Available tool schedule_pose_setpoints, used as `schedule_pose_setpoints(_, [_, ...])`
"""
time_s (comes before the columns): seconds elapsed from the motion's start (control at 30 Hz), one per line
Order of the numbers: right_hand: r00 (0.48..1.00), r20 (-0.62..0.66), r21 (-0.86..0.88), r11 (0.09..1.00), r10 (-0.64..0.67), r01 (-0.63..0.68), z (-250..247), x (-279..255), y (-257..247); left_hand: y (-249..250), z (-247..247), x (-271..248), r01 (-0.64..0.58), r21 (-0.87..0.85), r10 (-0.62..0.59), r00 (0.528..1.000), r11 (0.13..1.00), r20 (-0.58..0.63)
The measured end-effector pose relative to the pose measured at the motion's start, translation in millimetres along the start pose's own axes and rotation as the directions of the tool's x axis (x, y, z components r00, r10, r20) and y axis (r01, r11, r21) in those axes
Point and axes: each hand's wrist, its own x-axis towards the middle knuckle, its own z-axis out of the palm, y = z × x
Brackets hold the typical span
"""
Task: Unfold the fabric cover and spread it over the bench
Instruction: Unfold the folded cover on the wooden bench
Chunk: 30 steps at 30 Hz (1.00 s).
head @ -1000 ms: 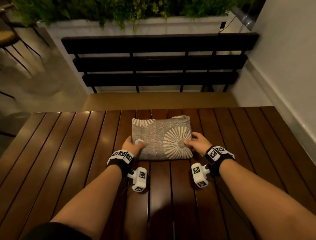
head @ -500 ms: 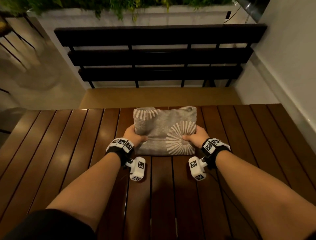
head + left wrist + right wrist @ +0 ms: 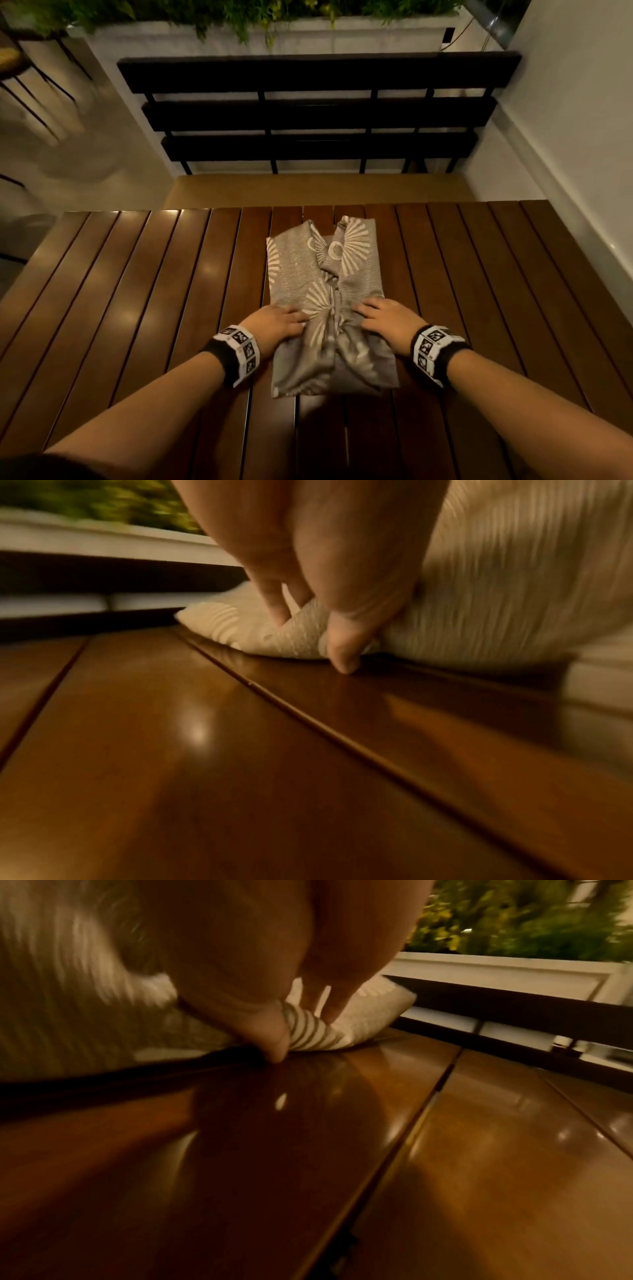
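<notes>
The grey fabric cover (image 3: 301, 274) with white sunburst prints lies partly unfolded on the brown slatted table (image 3: 137, 291), one layer drawn toward me. My left hand (image 3: 277, 323) and right hand (image 3: 387, 318) sit on its middle, either side of a bunched ridge. In the left wrist view the left hand (image 3: 308, 639) pinches a fold of the cover (image 3: 240, 626) between thumb and fingers. In the right wrist view the right hand (image 3: 304, 1031) pinches a striped fold of the cover (image 3: 369, 1010) the same way. The black slatted bench (image 3: 318, 73) stands beyond the table's far edge.
A white planter (image 3: 376, 31) with green plants runs behind the bench. A white wall (image 3: 582, 137) closes the right side. A strip of tan floor (image 3: 308, 188) separates table and bench. Dark stool legs (image 3: 41, 113) stand at far left.
The cover was a compact folded square gripped at its near corners; a layer has since been pulled toward me, so it lies longer. Both hands have shifted inward onto its middle.
</notes>
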Motion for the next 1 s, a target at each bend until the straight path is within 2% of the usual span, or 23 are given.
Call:
schedule_pose_setpoints(0.03, [0.999,0.043,-0.029,1.0,0.004,-0.003,-3,-2,-4,0,4,0,0.011,0.07,-0.018,0.995,0.997,0.099])
schedule_pose_setpoints(0.07, [0.997,0.075,-0.05,0.999,-0.007,0.01,-5,-2,-5,3,3,-1,0.068,0.07,-0.079,0.982,0.995,0.17])
schedule_pose_setpoints(0.1, [0.994,0.105,-0.044,0.999,-0.001,0.006,-9,-4,-7,8,-3,-2,0.129,-0.002,-0.126,0.968,0.992,0.217])
schedule_pose_setpoints(0.13, [0.994,0.111,-0.002,1.0,0.01,-0.01,-11,-5,-6,12,-8,-4,0.184,-0.122,-0.158,0.968,0.975,0.196])
schedule_pose_setpoints(0.2, [0.994,0.089,0.184,0.98,0.064,-0.079,-20,-6,-6,25,-17,-5,0.302,-0.413,-0.264,0.953,0.859,0.146])
schedule_pose_setpoints(0.27, [0.985,0.005,0.394,0.905,0.173,-0.161,-22,-3,-4,40,-17,-2,0.424,-0.518,-0.367,0.905,0.743,0.214])
schedule_pose_setpoints(0.33, [0.979,-0.005,0.399,0.898,0.203,-0.184,-20,2,-6,57,-5,8,0.537,-0.414,-0.455,0.843,0.735,0.286])
schedule_pose_setpoints(0.4, [0.981,0.109,0.184,0.966,0.163,-0.181,-13,8,-10,71,8,18,0.582,-0.268,-0.504,0.807,0.768,0.308])
schedule_pose_setpoints(0.47, [0.974,0.148,0.008,0.985,0.169,-0.173,-2,11,-18,75,20,21,0.574,-0.157,-0.516,0.803,0.803,0.297])
schedule_pose_setpoints(0.5, [0.972,0.134,-0.011,0.982,0.191,-0.191,2,13,-21,74,21,21,0.562,-0.115,-0.514,0.809,0.819,0.286])
schedule_pose_setpoints(0.63, [0.967,0.06,0.029,0.968,0.248,-0.25,7,19,-37,45,4,17,0.507,0.052,-0.499,0.817,0.86,0.289])
schedule_pose_setpoints(0.73, [0.967,0.029,0.11,0.961,0.253,-0.254,-2,29,-46,29,-18,18,0.506,0.169,-0.534,0.813,0.846,0.233])
schedule_pose_setpoints(0.8, [0.967,0.058,0.211,0.944,0.246,-0.253,-8,37,-52,20,-30,18,0.521,0.182,-0.546,0.826,0.834,0.141])
schedule_pose_setpoints(0.87, [0.965,0.125,0.316,0.913,0.23,-0.259,-9,42,-55,13,-33,15,0.556,0.097,-0.563,0.824,0.825,0.062])
schedule_pose_setpoints(0.93, [0.974,0.145,0.401,0.89,0.174,-0.218,-12,42,-55,9,-28,13,0.595,-0.039,-0.592,0.803,0.803,0.077])
schedule_pose_setpoints(1.0, [0.989,0.028,0.36,0.922,0.143,-0.143,-21,37,-47,9,-16,12,0.598,-0.07,-0.587,0.799,0.798,0.133])
